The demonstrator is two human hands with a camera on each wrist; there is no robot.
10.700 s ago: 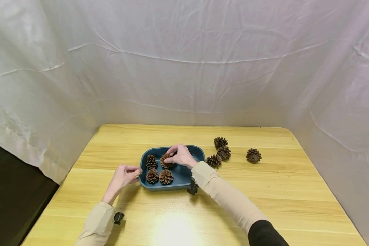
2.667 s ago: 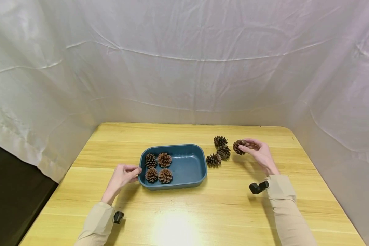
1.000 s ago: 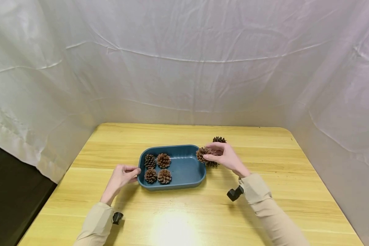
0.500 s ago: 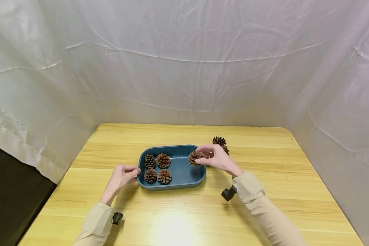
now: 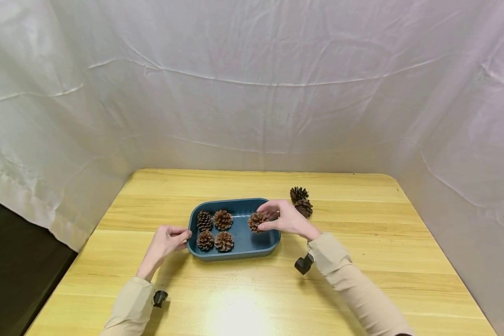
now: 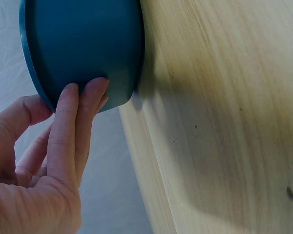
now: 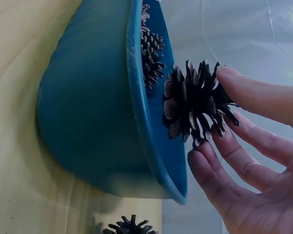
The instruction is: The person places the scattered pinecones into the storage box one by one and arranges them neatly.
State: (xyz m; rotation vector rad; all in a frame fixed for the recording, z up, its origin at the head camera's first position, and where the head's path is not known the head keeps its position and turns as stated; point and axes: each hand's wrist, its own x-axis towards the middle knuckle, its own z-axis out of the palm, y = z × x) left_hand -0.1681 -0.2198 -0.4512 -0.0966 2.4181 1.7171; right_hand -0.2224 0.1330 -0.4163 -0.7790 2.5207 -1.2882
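Observation:
A blue rectangular plastic bin (image 5: pixel 235 255) with rounded corners sits on the table. My left hand (image 5: pixel 166 243) pinches its left end, thumb at the rim and fingers along the outer wall, as the left wrist view shows. My right hand (image 5: pixel 286 218) holds a brown pine cone (image 5: pixel 257 221) between thumb and fingertips over the right half of the bin. In the right wrist view that pine cone (image 7: pixel 195 102) is right at the rim, scales spread. Several pine cones (image 5: pixel 224 241) lie grouped in the bin's left half.
Two dark pine cones (image 5: pixel 304 208) lie touching on the wooden table (image 5: pixel 382 242), right of the bin. A pale cloth (image 5: pixel 252 93) hangs behind and at both sides of the table. A black surface (image 5: pixel 17 252) shows at far left.
My right hand took the farthest-right pine cone from the table and carried it left over the bin. Earlier it placed another one inside. My left hand has stayed at the bin's end.

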